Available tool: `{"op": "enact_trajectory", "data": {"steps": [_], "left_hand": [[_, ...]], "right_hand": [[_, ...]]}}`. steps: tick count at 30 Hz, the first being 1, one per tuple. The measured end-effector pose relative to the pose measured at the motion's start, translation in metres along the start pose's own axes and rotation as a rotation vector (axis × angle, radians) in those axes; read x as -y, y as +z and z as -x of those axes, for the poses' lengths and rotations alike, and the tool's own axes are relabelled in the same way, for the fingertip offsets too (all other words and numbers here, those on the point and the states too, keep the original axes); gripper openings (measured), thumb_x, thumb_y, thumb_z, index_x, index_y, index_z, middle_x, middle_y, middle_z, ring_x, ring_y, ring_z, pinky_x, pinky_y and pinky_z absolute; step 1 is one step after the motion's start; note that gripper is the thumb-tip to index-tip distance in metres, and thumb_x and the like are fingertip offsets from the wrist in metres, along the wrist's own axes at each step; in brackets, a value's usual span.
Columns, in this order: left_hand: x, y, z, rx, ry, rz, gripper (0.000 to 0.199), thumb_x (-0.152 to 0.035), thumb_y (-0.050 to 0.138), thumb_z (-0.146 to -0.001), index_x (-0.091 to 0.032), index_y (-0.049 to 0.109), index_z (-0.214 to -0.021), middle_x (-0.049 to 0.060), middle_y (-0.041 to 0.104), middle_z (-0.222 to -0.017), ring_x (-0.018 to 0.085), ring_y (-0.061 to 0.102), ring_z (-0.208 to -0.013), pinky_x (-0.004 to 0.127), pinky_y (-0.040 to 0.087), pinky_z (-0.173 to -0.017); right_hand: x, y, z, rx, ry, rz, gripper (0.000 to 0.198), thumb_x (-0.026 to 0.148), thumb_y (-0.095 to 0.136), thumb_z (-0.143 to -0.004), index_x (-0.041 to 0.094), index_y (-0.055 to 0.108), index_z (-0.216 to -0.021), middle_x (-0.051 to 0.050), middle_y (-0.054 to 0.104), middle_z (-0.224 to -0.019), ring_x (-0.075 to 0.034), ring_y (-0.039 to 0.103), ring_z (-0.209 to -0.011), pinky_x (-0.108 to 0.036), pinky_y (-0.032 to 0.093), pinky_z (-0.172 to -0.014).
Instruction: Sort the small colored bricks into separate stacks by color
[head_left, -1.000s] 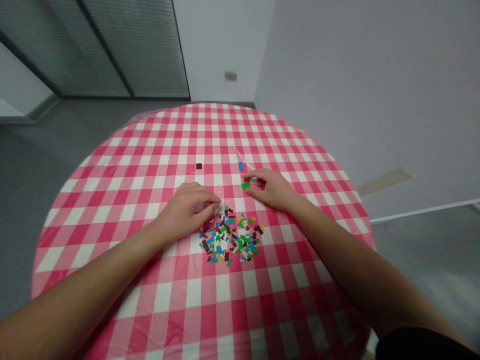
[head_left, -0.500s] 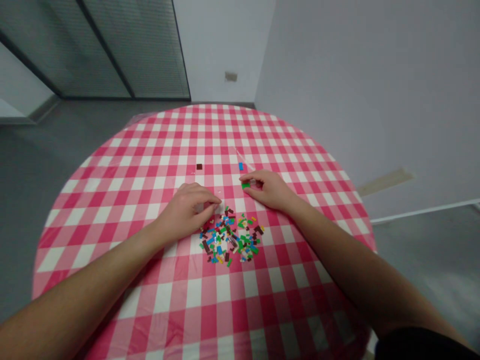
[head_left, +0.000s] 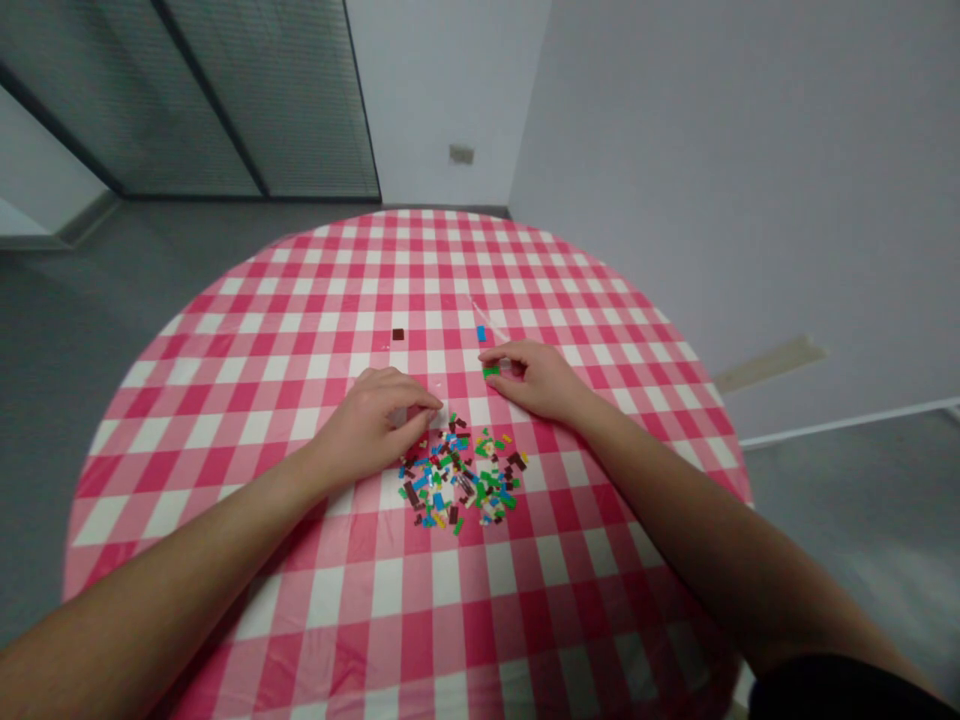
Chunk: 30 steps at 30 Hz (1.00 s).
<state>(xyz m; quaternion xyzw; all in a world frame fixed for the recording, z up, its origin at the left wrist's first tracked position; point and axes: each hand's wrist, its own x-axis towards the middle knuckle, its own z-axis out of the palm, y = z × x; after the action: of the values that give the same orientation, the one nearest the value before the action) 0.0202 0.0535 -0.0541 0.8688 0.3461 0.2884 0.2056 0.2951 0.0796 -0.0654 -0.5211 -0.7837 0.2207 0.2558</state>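
**Mixed heap of small plastic pieces (head_left: pixel 439 500) on a round surface (head_left: pixel 300 600), three pieces lying apart**

From the head view, the only one we have, we look down at a round surface under a pink-and-white checked cloth (head_left: pixel 442 255). The heap lies near the middle, a loose scatter of blue, green, dark brown and yellow pieces, many too small for us to make out singly.

The left hand (head_left: pixel 367 420) rests at the heap's far left edge, thumb and forefinger brought close together; we cannot tell whether its grip has anything in it. The right hand (head_left: pixel 544 380) is just beyond the heap, to the right. Its thumb and forefinger curl around a green piece (head_left: pixel 491 371), but we cannot tell whether that grip is clenched on it or loose.

Farther off, a blue piece (head_left: pixel 481 333) lies just beyond the right hand, and a dark brown piece (head_left: pixel 398 334) lies to the left, well apart from the blue one.

As we judge it, little is done: these three stand apart, while nearly everything else remains mixed together in the heap.
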Motion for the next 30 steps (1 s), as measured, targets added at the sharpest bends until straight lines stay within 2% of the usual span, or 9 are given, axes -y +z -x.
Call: {"op": "enact_trajectory", "data": {"steps": [3, 9, 26, 30], "left_hand": [[0.0, -0.001, 0.0, 0.009, -0.016, 0.004, 0.02, -0.026, 0.058, -0.094, -0.022, 0.077, -0.094, 0.006, 0.08, -0.09, 0.025, 0.071, -0.088, 0.045, 0.049, -0.084], [0.0, -0.001, 0.0, 0.007, -0.014, 0.004, 0.021, -0.027, 0.057, -0.094, -0.021, 0.077, -0.093, 0.006, 0.08, -0.089, 0.025, 0.071, -0.088, 0.045, 0.049, -0.084], [-0.001, -0.002, -0.001, 0.012, -0.011, -0.009, 0.023, -0.029, 0.056, -0.096, -0.022, 0.077, -0.094, 0.006, 0.079, -0.089, 0.024, 0.071, -0.086, 0.045, 0.049, -0.083], [-0.001, -0.002, -0.001, 0.013, -0.01, -0.013, 0.024, -0.028, 0.055, -0.095, -0.022, 0.078, -0.094, 0.006, 0.08, -0.089, 0.024, 0.071, -0.086, 0.045, 0.049, -0.084]], "right_hand": [[-0.003, -0.005, 0.002, 0.009, -0.017, -0.035, 0.036, 0.023, 0.073, -0.084, 0.022, 0.076, -0.119, -0.01, 0.078, -0.113, -0.023, 0.07, -0.093, -0.038, 0.056, -0.082], [-0.009, -0.009, 0.005, 0.042, 0.011, -0.061, 0.044, 0.019, 0.071, -0.081, 0.019, 0.072, -0.126, -0.008, 0.077, -0.107, -0.014, 0.057, -0.067, -0.031, 0.05, -0.067], [-0.01, -0.009, 0.006, 0.042, 0.016, -0.1, 0.045, 0.022, 0.068, -0.083, 0.018, 0.072, -0.127, -0.01, 0.077, -0.107, -0.016, 0.061, -0.073, -0.032, 0.051, -0.069], [-0.012, -0.008, 0.006, 0.032, 0.01, -0.112, 0.047, 0.017, 0.065, -0.081, 0.019, 0.071, -0.128, -0.009, 0.077, -0.106, -0.016, 0.062, -0.074, -0.032, 0.053, -0.07]]}}
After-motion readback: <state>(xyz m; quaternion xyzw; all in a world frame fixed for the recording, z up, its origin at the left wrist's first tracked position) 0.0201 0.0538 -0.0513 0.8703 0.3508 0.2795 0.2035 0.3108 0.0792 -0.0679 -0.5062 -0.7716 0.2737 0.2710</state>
